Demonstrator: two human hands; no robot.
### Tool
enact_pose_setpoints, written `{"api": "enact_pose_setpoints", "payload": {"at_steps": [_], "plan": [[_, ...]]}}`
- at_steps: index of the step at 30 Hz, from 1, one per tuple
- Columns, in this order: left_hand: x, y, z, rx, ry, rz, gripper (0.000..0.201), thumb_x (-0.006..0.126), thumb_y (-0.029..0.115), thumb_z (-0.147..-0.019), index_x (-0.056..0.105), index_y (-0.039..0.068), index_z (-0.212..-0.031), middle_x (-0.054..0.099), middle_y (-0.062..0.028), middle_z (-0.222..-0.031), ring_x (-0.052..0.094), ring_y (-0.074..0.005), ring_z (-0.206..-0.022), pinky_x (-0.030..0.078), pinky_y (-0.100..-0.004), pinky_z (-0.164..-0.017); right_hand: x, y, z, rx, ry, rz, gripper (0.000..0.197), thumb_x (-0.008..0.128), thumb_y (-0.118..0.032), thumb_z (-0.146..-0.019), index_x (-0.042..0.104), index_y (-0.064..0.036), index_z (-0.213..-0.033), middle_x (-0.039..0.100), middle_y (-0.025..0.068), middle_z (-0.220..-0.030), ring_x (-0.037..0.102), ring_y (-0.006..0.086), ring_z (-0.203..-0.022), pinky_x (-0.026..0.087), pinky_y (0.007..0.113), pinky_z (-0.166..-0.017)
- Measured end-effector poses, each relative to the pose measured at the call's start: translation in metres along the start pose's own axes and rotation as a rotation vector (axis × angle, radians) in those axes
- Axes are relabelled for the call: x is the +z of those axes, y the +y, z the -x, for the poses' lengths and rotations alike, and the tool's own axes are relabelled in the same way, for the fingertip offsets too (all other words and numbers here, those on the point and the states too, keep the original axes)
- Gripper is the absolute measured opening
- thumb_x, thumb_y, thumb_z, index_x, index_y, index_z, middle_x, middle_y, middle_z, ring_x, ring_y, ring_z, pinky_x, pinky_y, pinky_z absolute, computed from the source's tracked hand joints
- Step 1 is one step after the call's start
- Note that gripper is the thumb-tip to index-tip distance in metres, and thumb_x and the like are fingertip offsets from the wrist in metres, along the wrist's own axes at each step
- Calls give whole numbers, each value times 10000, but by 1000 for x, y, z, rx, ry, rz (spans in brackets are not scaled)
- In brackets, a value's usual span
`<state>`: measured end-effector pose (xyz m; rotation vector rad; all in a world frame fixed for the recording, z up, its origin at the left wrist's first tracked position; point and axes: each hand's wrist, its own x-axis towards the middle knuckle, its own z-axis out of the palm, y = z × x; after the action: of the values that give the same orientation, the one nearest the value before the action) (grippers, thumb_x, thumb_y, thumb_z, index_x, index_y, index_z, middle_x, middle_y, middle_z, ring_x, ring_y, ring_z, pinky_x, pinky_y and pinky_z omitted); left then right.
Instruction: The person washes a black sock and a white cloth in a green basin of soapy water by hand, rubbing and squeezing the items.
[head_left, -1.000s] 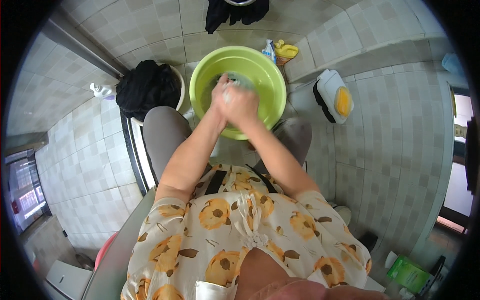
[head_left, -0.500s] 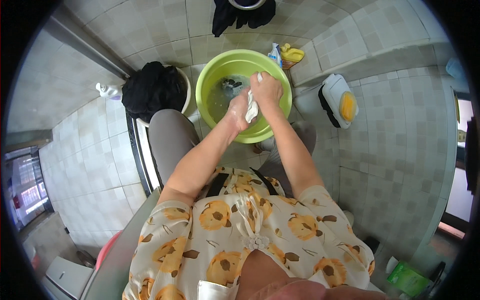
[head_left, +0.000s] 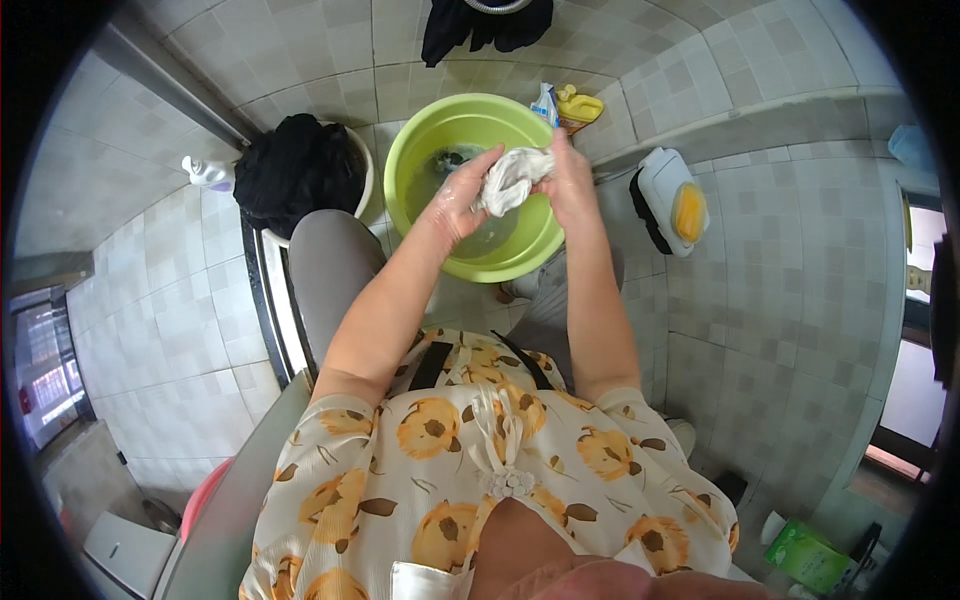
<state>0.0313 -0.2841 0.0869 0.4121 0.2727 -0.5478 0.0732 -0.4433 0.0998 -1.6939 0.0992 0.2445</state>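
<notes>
A crumpled white cloth [head_left: 514, 183] is stretched between my two hands above the green basin [head_left: 398, 170]. My left hand [head_left: 460, 203] grips its left end, fingers curled round the fabric. At the other end, my right hand [head_left: 571, 188] is closed on the cloth too, with some of its fingers hidden behind it. Cloudy water [head_left: 428, 185] fills the lower part of the basin, and a small dark item [head_left: 452, 158] lies in it near the left side. The cloth's exact kind cannot be made out.
Left of the basin, a pale tub [head_left: 364, 180] holds heaped black clothes [head_left: 300, 170], beside a white bottle [head_left: 207, 174]. A yellow bottle [head_left: 578, 108] and a blue-white packet [head_left: 545, 105] stand behind. Rightward is a white box [head_left: 664, 190] bearing a yellow block [head_left: 690, 212]. Black fabric [head_left: 485, 35] hangs ahead.
My hands have moved apart from a tight grip close together. The white cloth, earlier bunched and mostly hidden in them, is now spread wider between them.
</notes>
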Motion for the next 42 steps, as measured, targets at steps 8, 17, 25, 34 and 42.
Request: {"api": "enact_pose_setpoints", "payload": {"at_steps": [8, 17, 25, 34, 42], "plan": [[-9, -5, 3, -111, -208, -253, 576, 381, 527, -926, 439, 66, -1266, 559, -76, -1130, 598, -221, -978, 540, -373, -783, -14, -42, 7, 53, 119, -684, 421, 454, -482, -916, 475, -62, -899, 624, 182, -894, 621, 273, -778, 464, 362, -594], [3, -6, 14, 57, -202, -234, 511, 452, 475, -922, 485, 59, -1217, 594, -67, -1035, 617, -171, -892, 554, -349, -761, 3, -43, 14, -18, -22, -674, 446, 417, -470, -934, 446, -32, -1012, 598, 209, -960, 591, 297, -913, 469, 412, -764], [-17, -4, -5, 100, 188, -184, 267, 544, 355, -911, 550, 88, -917, 574, -18, -755, 522, -118, -546, 465, -271, -462, 14, -49, 31, 84, 181, -519, 428, 380, -396, -958, 513, 6, -1015, 615, 148, -872, 624, 230, -768, 505, 343, -675], [-18, -25, -2, 24, 154, -1, 244, 420, 338, -945, 545, 129, -966, 585, -25, -782, 558, -150, -581, 387, -241, -370, 75, -15, 22, -421, 287, 744, 377, 522, -367, -851, 585, -37, -680, 612, 221, -686, 600, 399, -629, 477, 464, -597], [-96, -20, -13, 217, -624, 236, 310, 428, 359, -938, 556, 97, -1042, 607, -66, -927, 592, -198, -774, 499, -346, -697, 116, -1, 44, -577, 235, 831, 381, 499, -364, -856, 606, -45, -678, 614, 192, -633, 614, 377, -606, 493, 456, -594]]}}
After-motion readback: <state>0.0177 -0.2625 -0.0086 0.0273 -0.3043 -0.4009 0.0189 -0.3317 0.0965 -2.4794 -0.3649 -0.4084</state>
